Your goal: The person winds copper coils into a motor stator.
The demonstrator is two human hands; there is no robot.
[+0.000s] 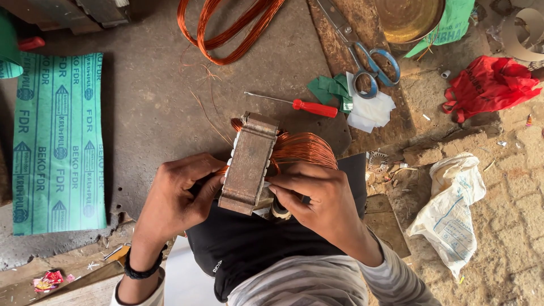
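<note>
Both hands work on a rusty brown laminated steel motor core (248, 164) that rests on the person's black-clad lap, with a bundle of shiny copper winding wire (300, 148) fanning out of its right side. The left hand (180, 195) is curled closed around the core's lower left edge, steadying it, while the right hand (317, 195) has its fingers pinched narrow against the core's right face, just where the copper strands enter. The likeliest trouble is the thin wire: pressed hard against the core's sharp metal edges, its coating could scrape or a strand could kink. The core sits tilted on soft cloth, so a slackened left grip could let it roll off toward the grey concrete floor (153, 102). A red-handled screwdriver (309, 106) lies just beyond the core, with blue-handled scissors (368, 68) farther off; a loose hank of copper wire (226, 28) lies well apart.
</note>
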